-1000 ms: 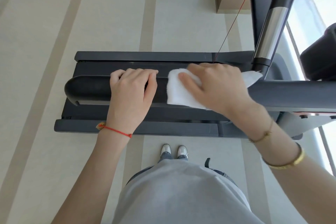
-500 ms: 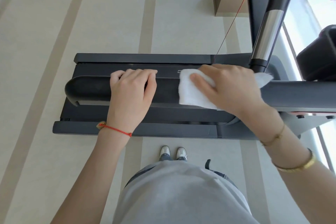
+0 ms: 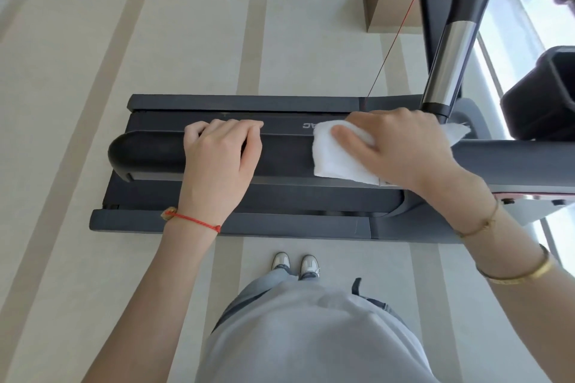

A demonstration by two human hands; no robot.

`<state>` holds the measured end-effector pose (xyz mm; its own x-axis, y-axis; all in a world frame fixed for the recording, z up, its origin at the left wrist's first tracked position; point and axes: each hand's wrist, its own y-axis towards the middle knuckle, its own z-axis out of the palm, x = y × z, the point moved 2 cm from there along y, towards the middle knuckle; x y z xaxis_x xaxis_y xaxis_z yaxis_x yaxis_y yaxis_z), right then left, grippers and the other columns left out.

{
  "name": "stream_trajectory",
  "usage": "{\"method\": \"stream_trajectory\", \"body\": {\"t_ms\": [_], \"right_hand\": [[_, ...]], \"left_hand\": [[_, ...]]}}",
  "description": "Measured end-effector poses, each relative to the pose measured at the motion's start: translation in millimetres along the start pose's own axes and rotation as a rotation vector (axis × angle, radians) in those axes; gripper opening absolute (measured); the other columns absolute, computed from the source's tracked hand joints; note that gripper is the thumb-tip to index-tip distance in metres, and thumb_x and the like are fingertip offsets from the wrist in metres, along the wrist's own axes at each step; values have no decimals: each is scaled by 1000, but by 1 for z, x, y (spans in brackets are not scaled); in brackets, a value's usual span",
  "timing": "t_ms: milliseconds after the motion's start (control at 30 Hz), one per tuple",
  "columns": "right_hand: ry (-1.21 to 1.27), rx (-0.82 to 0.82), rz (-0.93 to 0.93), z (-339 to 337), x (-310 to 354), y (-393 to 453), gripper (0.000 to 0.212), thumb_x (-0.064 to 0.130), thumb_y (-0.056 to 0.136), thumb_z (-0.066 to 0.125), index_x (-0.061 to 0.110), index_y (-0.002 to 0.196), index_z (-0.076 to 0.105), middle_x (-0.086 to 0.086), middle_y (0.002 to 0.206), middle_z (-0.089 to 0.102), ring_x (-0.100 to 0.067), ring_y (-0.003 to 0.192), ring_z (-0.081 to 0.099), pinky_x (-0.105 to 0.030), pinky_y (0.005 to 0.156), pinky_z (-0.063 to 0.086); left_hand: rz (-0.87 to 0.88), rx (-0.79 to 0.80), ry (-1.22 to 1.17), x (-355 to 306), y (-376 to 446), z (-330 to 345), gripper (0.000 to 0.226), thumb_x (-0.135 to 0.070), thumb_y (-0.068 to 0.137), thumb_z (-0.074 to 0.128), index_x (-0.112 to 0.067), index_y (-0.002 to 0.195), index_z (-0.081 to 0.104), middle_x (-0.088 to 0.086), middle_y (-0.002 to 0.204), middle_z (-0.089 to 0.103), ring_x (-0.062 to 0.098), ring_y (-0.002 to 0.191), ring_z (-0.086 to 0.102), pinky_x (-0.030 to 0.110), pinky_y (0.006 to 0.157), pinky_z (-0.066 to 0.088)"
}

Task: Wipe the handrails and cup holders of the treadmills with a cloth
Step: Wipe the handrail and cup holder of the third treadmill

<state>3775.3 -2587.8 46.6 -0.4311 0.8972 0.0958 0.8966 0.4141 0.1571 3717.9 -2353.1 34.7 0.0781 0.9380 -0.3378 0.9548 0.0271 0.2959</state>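
1. Right hand point(image 3: 401, 149) is gripping the white cloth point(image 3: 339, 155), fingers curled over the far side of the handrail point(image 3: 286, 158), thumb lying across the top of the cloth; cloth is wrapping the rail and hanging a little over its near edge
2. Cloth is sitting toward the console end of the handrail, close to where the chrome upright point(image 3: 448, 65) is meeting the frame; a corner of the fabric is poking out past the hand on that side
3. Left hand point(image 3: 221, 155) is resting on the rail nearer its free rounded end, fingers curled over the far edge, holding nothing else, apparently bracing
4. Progress, as a judgement: wiping of this one rail is under way; no way of telling which stretches are already clean. A dark cup holder point(image 3: 547, 93) at the right edge is looking untouched, and other rails and treadmills are presumably remaining
5. Cloth is looking clean, soft, folded to a thick pad; handrail is looking matte black, smooth, showing no visible grime
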Motion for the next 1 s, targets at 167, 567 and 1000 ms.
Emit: {"method": "stream_trajectory", "body": {"t_ms": [167,567,1000], "right_hand": [[13,-2,-129,8,45,17,61,68,89,18,23,91,59,2,70,61,-27,59,49,-29,53,26],[-35,-42,-145,19,115,38,63,65,93,15,21,95,60,2,67,54,-20,55,40,-28,50,26],[61,-129,-200,25,155,43,51,61,98,33,24,110,66,5,91,68,-22,74,62,-32,57,43]], "left_hand": [[-7,-33,-88,3,0,-4,25,-21,101,48,-15,111,70,-4,103,72,20,94,64,35,97,35],[-102,-117,-62,83,-16,-38,28,-26,98,47,-16,110,71,-3,114,69,22,109,60,47,99,41],[-96,-66,-271,145,-23,-56,28,-24,100,50,-12,118,68,0,116,67,20,106,62,45,90,51]]}}
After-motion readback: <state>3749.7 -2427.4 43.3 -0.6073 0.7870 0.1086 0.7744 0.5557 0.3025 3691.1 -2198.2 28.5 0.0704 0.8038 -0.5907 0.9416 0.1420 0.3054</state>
